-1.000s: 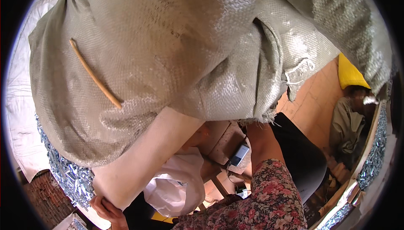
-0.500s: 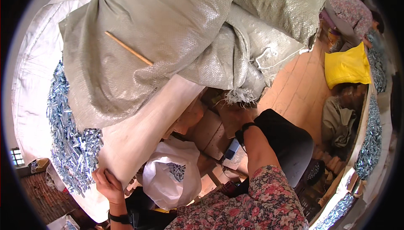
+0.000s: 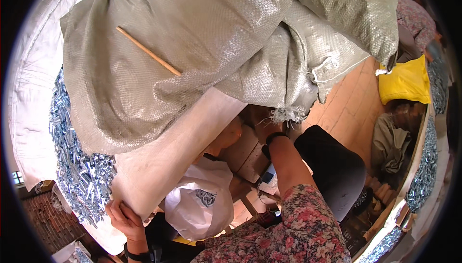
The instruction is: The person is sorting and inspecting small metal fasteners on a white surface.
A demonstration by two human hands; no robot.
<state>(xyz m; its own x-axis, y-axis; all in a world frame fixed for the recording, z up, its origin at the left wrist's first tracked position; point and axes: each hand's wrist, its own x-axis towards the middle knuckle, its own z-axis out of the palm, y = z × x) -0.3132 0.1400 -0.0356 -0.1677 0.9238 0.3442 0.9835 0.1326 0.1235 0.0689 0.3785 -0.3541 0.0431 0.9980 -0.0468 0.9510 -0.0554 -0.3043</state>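
My left hand [image 3: 126, 219] is at the near edge of a pale sheet [image 3: 163, 162], its fingers bent together over that edge. Right beside those fingers, a long pile of small shiny metal tubes [image 3: 79, 159] lies on the sheet. My right arm stretches forward, and the right hand [image 3: 262, 118] is partly under the overhanging grey-green woven sack [image 3: 192, 37]; its fingers are hidden. Below and between my arms, a white bag [image 3: 185, 205] stands with its mouth wide, and more metal pieces [image 3: 206, 197] show inside it.
On the big sack lies a thin wooden stick [image 3: 149, 51]. To the right are a dark seat-like pad [image 3: 332, 167], a yellow bag [image 3: 406, 81], a crumpled olive sack [image 3: 389, 140] and a trough of metal pieces [image 3: 423, 167]. Another person's flowered sleeve [image 3: 416, 20] shows far right.
My right hand has drawn slightly left and further under the sack's overhang. The left hand stays at the sheet's edge. The whole view has shifted a little.
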